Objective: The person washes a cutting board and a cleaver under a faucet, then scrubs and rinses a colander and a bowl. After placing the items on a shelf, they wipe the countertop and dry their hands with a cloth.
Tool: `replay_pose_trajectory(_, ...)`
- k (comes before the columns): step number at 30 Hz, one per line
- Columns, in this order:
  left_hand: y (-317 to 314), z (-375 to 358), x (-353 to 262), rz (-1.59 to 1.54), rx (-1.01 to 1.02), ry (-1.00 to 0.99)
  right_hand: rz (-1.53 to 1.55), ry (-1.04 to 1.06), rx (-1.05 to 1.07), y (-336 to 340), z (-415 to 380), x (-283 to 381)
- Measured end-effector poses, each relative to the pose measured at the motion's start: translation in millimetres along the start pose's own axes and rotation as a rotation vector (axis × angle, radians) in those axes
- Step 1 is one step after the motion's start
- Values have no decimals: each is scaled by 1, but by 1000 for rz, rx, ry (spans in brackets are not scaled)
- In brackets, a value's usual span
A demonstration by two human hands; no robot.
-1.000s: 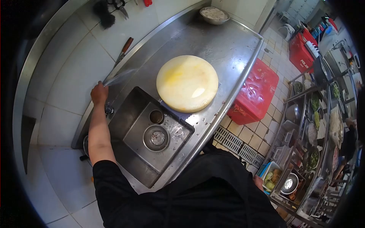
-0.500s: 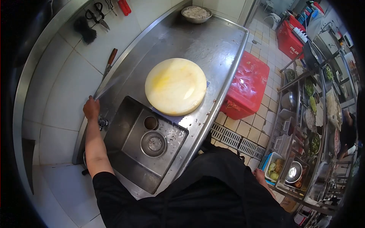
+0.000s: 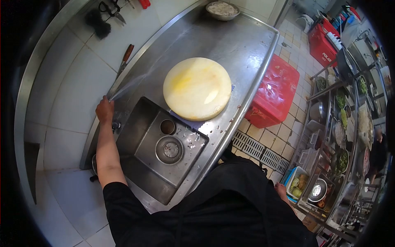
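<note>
My left hand is closed over the tap at the back edge of the steel sink. A thin jet of water shoots from it across the steel counter along the wall. A round pale yellow chopping board lies on the counter just beyond the sink, with one edge over the basin. In the basin are a round strainer and a small round opening. My right hand hangs low by my side, mostly hidden behind my dark clothing.
A knife, scissors and a brush hang on the tiled wall. A metal bowl stands at the counter's far end. A red crate and a floor drain grate lie right of the counter. Racks with bowls of food fill the right side.
My left hand stays at the tap while the water jet keeps spraying along the wall. The view has shifted slightly; nothing on the counter has moved.
</note>
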State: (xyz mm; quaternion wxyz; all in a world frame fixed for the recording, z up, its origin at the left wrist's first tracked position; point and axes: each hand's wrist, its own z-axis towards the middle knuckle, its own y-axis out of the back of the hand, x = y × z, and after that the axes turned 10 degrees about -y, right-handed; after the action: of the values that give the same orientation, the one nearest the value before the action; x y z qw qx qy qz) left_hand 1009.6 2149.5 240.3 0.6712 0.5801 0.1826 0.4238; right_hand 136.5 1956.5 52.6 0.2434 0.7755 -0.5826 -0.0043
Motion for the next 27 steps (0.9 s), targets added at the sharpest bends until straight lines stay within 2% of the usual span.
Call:
replay_pose_trajectory(2, -2, 0, 3, 7, -6, -3, -87, 36, -46, 0, 0, 1)
replay_pose_trajectory(6, 2, 0, 7, -11, -10, 5, -124, 42, -2, 6, 6, 6)
replay_pose_trajectory(9, 5, -1, 12, -38, -10, 12, -93, 40, -29, 1, 1, 16)
replay_pose_trajectory(11, 5, -2, 13, -45, -18, 5, 31, -30, -41, -4, -2, 23)
replay_pose_trajectory(22, -1, -1, 19, -59, -32, -40, 60, -6, 48, -7, 10, 27)
replay_pose_trajectory(27, 0, -1, 18, -9, -12, -23, 88, -37, -6, -8, 7, 22)
